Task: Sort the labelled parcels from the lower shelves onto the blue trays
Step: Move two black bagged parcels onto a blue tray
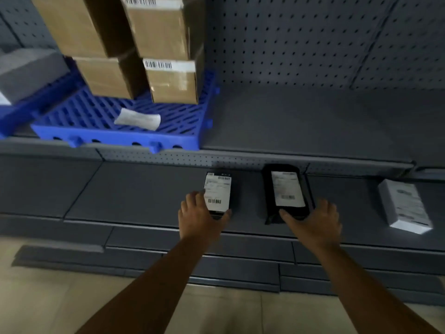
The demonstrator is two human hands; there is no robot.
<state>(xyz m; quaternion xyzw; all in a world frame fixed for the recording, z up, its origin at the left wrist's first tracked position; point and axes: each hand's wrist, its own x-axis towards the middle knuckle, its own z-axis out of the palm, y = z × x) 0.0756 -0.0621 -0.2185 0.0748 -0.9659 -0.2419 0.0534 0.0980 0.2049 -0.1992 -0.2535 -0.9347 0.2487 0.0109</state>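
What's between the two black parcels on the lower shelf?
Only bare grey shelf, per the head view, between the left black parcel and the right black parcel.

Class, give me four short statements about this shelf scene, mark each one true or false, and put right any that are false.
1. The left hand holds the smaller black parcel, and the right hand holds the larger black parcel. True.
2. The white box lies left of both black parcels. False: it lies to their right.
3. Cardboard boxes are stacked on the blue tray. True.
4. The black parcels carry no labels. False: each has a white label on top.
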